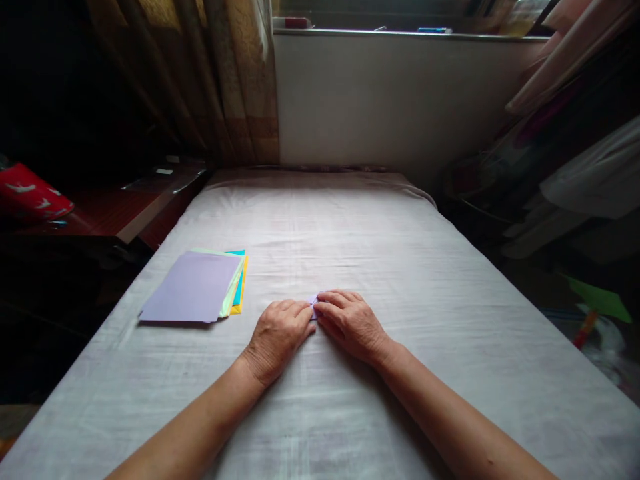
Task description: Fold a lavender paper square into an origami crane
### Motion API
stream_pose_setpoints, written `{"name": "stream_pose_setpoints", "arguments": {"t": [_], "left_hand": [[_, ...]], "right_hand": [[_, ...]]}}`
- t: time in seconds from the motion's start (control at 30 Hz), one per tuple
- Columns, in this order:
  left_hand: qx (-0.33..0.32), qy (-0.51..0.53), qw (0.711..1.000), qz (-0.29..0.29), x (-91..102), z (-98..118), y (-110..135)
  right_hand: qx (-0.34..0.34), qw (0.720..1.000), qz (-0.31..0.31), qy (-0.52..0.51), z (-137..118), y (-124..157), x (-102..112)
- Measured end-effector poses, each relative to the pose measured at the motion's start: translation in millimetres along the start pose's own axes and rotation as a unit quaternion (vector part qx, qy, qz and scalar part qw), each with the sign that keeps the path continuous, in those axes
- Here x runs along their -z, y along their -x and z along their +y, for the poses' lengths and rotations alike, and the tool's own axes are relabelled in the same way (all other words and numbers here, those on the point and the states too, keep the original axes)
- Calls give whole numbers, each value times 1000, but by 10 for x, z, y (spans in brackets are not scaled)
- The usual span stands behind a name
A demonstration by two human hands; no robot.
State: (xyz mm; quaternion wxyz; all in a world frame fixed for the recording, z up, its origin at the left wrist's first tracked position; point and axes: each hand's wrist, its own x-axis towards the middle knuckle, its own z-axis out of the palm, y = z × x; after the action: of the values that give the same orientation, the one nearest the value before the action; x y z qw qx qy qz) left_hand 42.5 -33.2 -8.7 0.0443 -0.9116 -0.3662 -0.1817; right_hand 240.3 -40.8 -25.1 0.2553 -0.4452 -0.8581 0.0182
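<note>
Between my two hands lies a small piece of folded purple paper (315, 308), mostly covered by my fingers. My left hand (281, 330) grips its left side, with the thumb low and the fingers curled over the paper. From the right, my right hand (350, 321) presses on it, fingers bent and close together. Only a sliver of the paper shows, so its full folded shape is hidden. To the left of my left hand rests a stack of coloured paper (193, 287), purple on top, with pale green, blue and yellow edges sticking out at the right.
A white sheet (400, 253) covers the bed-like surface under my hands. At the left stands a brown wooden table (107, 210) bearing a red patterned item (33, 193) and a clear plastic bag (167, 175). Curtains (240, 80) hang behind; clothes (595, 170) hang at the right.
</note>
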Motion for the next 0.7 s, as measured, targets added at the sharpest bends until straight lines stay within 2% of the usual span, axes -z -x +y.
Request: {"name": "stream_pose_setpoints", "arguments": {"t": [0.23, 0.43, 0.7], "left_hand": [[-41, -26, 998, 33, -67, -105, -6], [32, 54, 997, 43, -76, -108, 44], [129, 170, 977, 28, -70, -78, 10]], "right_hand": [[-9, 1000, 10, -19, -32, -17, 36], [4, 1000, 19, -14, 51, -38, -14], [-96, 991, 11, -94, 52, -116, -73]]}}
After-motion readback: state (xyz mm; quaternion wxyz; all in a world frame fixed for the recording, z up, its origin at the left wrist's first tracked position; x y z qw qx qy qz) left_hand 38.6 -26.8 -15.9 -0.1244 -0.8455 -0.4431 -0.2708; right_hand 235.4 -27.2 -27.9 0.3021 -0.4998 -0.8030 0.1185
